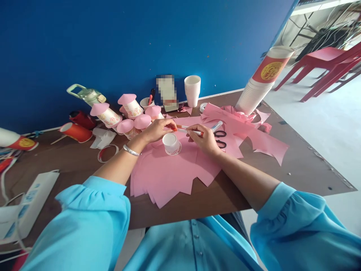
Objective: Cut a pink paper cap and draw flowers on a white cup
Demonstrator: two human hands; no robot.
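Note:
My left hand pinches the orange end of a white marker with its fingertips. My right hand grips the marker's white barrel from the other side. Both hands hover just above a small white paper cup that stands upside down on a pile of pink paper sheets. Black-handled scissors lie on the pink paper right beside my right hand.
Several cups with pink caps stand behind my left hand. A short cup stack and a tall leaning stack are at the back, a tape ring and white bag at left. Red chairs stand beyond the brown table.

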